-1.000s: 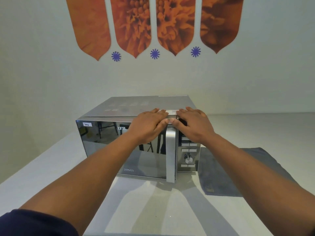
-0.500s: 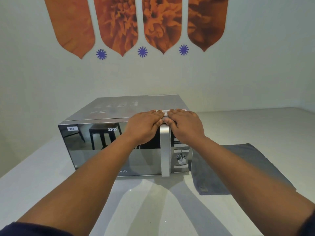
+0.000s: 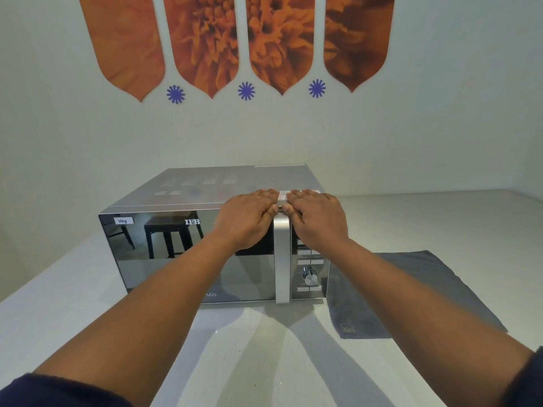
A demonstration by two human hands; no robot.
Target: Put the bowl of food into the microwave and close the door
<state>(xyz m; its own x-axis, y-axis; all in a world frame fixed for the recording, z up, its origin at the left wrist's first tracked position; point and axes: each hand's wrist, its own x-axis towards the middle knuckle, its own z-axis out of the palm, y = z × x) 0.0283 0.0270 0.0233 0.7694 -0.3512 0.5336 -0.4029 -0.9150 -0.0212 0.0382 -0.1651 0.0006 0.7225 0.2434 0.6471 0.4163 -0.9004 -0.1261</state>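
A silver microwave [image 3: 205,186] stands on the white counter [image 3: 252,353]. Its mirrored door [image 3: 176,259] sits flush with the control panel [image 3: 310,276], shut. My left hand [image 3: 246,218] lies flat, palm down, on the top front edge just left of the vertical door handle [image 3: 282,259]. My right hand [image 3: 318,220] lies the same way just right of it, above the panel. Both thumbs touch the top of the handle. Neither hand holds anything. No bowl is in view; the mirrored door hides the inside.
A grey cloth [image 3: 417,289] lies flat on the counter right of the microwave. The wall [image 3: 411,142] rises close behind, with orange petal-shaped pictures on it. The counter runs on to the right and toward me.
The door's handle side stood slightly out from the panel a second ago and now sits flush. Both hands have stayed on the top front edge.
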